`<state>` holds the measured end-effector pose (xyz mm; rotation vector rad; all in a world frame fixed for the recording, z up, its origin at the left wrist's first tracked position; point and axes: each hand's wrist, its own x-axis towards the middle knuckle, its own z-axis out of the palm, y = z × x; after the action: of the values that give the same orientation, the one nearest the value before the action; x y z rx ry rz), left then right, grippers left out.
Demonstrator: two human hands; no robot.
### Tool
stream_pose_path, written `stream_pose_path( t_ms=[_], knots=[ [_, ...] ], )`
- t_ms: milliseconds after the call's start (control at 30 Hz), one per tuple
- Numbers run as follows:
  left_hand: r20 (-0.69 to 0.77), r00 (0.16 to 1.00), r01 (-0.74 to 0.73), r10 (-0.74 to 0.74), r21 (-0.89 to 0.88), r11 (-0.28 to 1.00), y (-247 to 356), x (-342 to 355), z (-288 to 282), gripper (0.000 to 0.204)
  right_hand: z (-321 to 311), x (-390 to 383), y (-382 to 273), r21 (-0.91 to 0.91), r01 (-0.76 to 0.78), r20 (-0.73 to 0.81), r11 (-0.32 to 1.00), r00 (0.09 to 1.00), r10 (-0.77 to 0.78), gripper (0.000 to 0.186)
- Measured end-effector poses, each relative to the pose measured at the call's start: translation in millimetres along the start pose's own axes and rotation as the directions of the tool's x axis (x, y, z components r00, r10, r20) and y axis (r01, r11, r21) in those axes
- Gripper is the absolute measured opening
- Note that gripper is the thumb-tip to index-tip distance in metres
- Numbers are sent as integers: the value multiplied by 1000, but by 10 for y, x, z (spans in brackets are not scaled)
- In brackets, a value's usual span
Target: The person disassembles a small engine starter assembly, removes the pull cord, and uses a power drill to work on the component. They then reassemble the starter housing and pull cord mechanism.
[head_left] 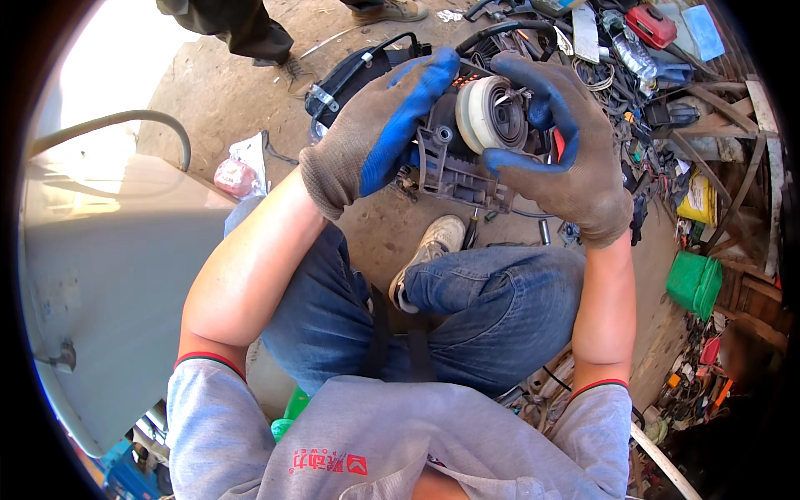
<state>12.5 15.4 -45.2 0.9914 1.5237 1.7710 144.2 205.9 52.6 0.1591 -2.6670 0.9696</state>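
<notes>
Both my hands wear brown knit gloves with blue-coated palms. My right hand curls round a white round reel with a dark flat strip coiled inside it, thumb below and fingers above. My left hand is closed at the left side of a dark machine housing with ribs and a round boss. Its fingertips reach over the top of the housing, and its thumb is hidden. The reel sits against the housing's upper part; whether the two are joined I cannot tell.
A black machine part with a bar handle lies just beyond my left hand. A screwdriver is on the floor by my shoe. Heaped cables and scrap fill the right. A pale metal panel stands left; another person's legs are ahead.
</notes>
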Motion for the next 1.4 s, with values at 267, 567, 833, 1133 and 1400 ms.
stream_pose_path(
  t_ms=[267,567,833,1133,1400],
  knots=[
    [-3,999,-34,34,37,999,21,-4,15,47,46,-3,-99,-293,23,41,956,999,-12,75],
    [-21,991,124,-131,-203,971,31,5,-13,45,121,-31,-86,-332,86,49,939,996,-74,77],
    [50,972,-234,230,95,968,171,3,-53,37,-7,-31,-124,-248,56,-3,967,998,-58,66],
    [72,907,377,-416,-582,721,406,-13,-16,42,-149,-160,2,164,-111,-162,980,977,137,36],
    [32,845,458,-534,-561,690,427,16,53,41,-3,-109,-71,131,-136,-68,982,987,145,52]
  ],
)
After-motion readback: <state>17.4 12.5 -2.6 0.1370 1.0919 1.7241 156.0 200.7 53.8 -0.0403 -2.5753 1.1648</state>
